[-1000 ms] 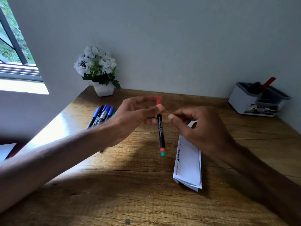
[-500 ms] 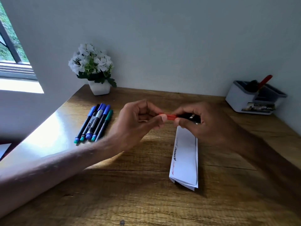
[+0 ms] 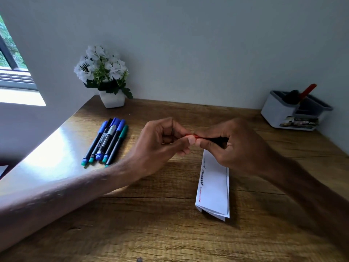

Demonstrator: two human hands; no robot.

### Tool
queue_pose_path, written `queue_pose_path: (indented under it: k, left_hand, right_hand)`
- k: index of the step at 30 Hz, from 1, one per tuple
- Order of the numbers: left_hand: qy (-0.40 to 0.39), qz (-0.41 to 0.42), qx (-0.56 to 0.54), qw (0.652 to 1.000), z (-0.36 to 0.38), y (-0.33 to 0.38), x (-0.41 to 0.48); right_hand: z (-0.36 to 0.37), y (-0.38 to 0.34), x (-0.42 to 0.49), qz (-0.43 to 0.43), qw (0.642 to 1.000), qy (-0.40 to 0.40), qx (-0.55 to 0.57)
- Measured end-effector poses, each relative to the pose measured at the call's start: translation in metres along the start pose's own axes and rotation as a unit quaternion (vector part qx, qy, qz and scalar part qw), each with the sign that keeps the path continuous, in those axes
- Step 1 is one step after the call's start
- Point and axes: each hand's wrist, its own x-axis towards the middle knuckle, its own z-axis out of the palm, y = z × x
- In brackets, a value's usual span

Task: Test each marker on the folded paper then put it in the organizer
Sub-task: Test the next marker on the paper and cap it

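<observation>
Holding a marker (image 3: 194, 136) level above the middle of the tabletop (image 3: 170, 233), over the far end of the folded paper (image 3: 213, 188). Pinching its red cap between thumb and forefinger of the left hand (image 3: 160, 142), other fingers curled in close. Gripping the slim black barrel in the right hand (image 3: 232, 146), fingers wrapped tight, thumb tip just beside the left thumb. Below, flat on the wood grain: white paper in a long narrow strip, layered edges at the near end, red and black scribbles along its left edge. Toward the left edge, a row of capped markers (image 3: 107, 142), blue and green, touching side by side. At the far right corner, a boxy grey-and-white plastic organizer (image 3: 279, 112) with a tilted red marker (image 3: 307, 91). At the far left corner, white flowers in a white pot (image 3: 112, 100).
</observation>
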Motion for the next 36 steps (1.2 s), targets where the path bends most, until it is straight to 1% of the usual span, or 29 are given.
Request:
queue_pose_path:
  k: [4,7,9,12,14,15,16,18,19,20,21,25,27,30,31,34,36]
  left_hand:
    - [-0.005,-0.006,0.000,1.000,-0.004,-0.001,0.001]
    - [-0.019,-0.015,0.020,0.999,-0.007,-0.004,0.003]
    - [-0.021,-0.036,0.043,0.998,-0.008,-0.006,0.004]
    - [-0.014,-0.047,0.108,0.993,-0.012,-0.012,0.006]
    - [-0.009,-0.062,0.158,0.985,-0.015,-0.015,0.007]
    - [-0.008,-0.072,0.167,0.983,-0.015,-0.016,0.007]
    - [-0.009,-0.079,0.164,0.983,-0.015,-0.017,0.007]
    - [-0.015,-0.085,0.147,0.985,-0.012,-0.016,0.005]
    - [-0.020,-0.082,0.146,0.986,-0.011,-0.015,0.004]
    - [-0.025,-0.076,0.148,0.986,-0.010,-0.014,0.003]
    - [-0.030,-0.068,0.150,0.986,-0.010,-0.013,0.003]
    - [-0.038,-0.036,0.148,0.988,-0.008,-0.010,-0.001]
    - [-0.039,-0.032,0.149,0.988,-0.006,-0.006,-0.001]
    - [-0.048,-0.018,0.166,0.985,-0.005,-0.001,-0.001]
    - [-0.059,-0.016,0.180,0.982,-0.005,0.000,-0.001]
    - [-0.098,-0.019,0.237,0.966,-0.005,0.001,-0.002]
    - [-0.139,-0.032,0.261,0.955,-0.004,0.003,-0.003]
  right_hand:
    - [-0.002,0.001,-0.001,0.027,0.999,0.009,-0.035]
    - [-0.001,0.004,0.002,0.038,0.997,-0.018,-0.057]
    - [-0.002,0.007,0.000,0.070,0.996,-0.038,-0.045]
    - [-0.011,0.016,-0.002,0.121,0.991,-0.038,0.053]
    - [-0.021,0.023,0.001,0.132,0.981,-0.017,0.144]
    - [-0.025,0.026,0.003,0.140,0.968,-0.003,0.206]
    - [-0.028,0.029,0.004,0.155,0.949,0.012,0.275]
    - [-0.031,0.036,0.004,0.191,0.892,0.022,0.409]
    - [-0.031,0.040,0.003,0.201,0.869,0.019,0.451]
    - [-0.030,0.044,0.001,0.205,0.857,0.013,0.472]
    - [-0.029,0.048,-0.001,0.205,0.855,0.008,0.476]
    - [-0.018,0.050,-0.003,0.200,0.868,0.008,0.455]
    - [-0.013,0.045,-0.002,0.208,0.880,0.002,0.426]
    - [-0.005,0.036,-0.001,0.201,0.931,-0.014,0.304]
    - [-0.003,0.034,-0.002,0.191,0.943,-0.013,0.272]
    - [-0.003,0.028,-0.006,0.151,0.967,-0.018,0.206]
    - [-0.005,0.026,-0.007,0.131,0.978,-0.031,0.157]
